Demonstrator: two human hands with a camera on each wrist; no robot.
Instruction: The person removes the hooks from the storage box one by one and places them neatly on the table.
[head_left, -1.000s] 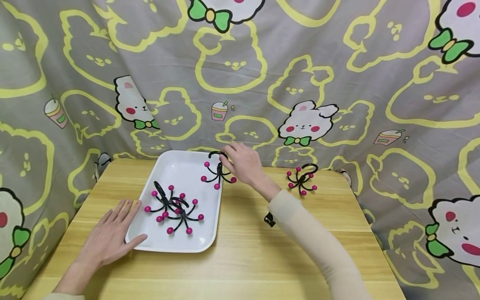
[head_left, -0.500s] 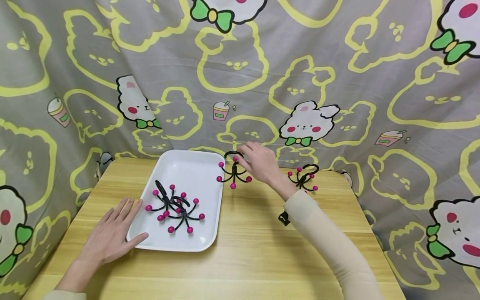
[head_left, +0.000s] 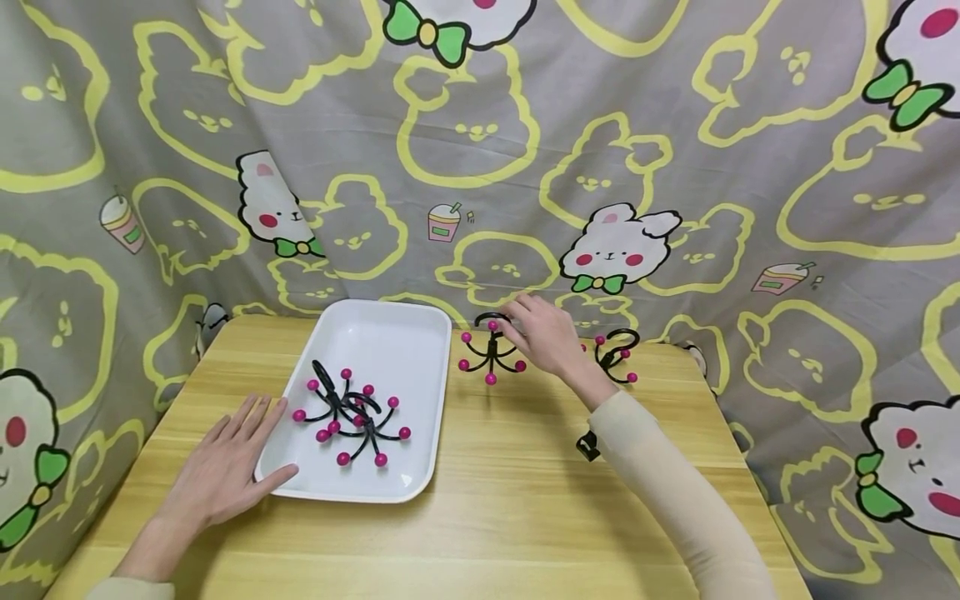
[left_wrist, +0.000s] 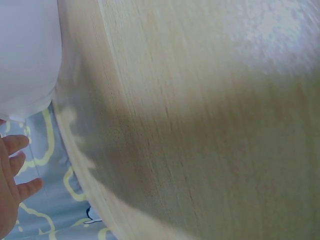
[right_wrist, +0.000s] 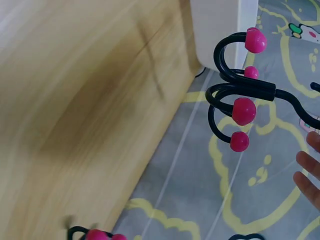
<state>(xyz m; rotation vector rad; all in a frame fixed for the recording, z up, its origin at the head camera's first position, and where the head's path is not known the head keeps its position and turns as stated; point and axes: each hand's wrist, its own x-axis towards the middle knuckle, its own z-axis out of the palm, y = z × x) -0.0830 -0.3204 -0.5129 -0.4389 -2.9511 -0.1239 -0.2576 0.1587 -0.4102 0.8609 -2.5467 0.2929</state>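
My right hand (head_left: pixel 551 333) holds a black multi-armed hanging hook (head_left: pixel 492 346) with pink ball tips, gripping it near its curved top. It hangs upright over the table's back part, just right of the white tray (head_left: pixel 375 333). The right wrist view shows its curved arms (right_wrist: pixel 240 85) close up, with fingertips (right_wrist: pixel 309 162) at the right edge. Two similar hooks (head_left: pixel 369 429) lie overlapping in the tray's front half. My left hand (head_left: pixel 225 467) rests at the tray's left edge, fingers straight and spread, thumb by the front corner. In the left wrist view some fingers (left_wrist: pixel 17 142) show beside the tray.
Another pink-tipped black hook (head_left: pixel 611 360) lies at the table's back right, partly behind my right hand and wrist. A small black device (head_left: pixel 588 446) shows beneath the right sleeve. The wooden table (head_left: pixel 510 517) backs onto a patterned grey curtain (head_left: pixel 495 200).
My right hand has carried the hook rightward, from over the tray's back right corner to beyond its right side. The left hand stays at the tray's edge.
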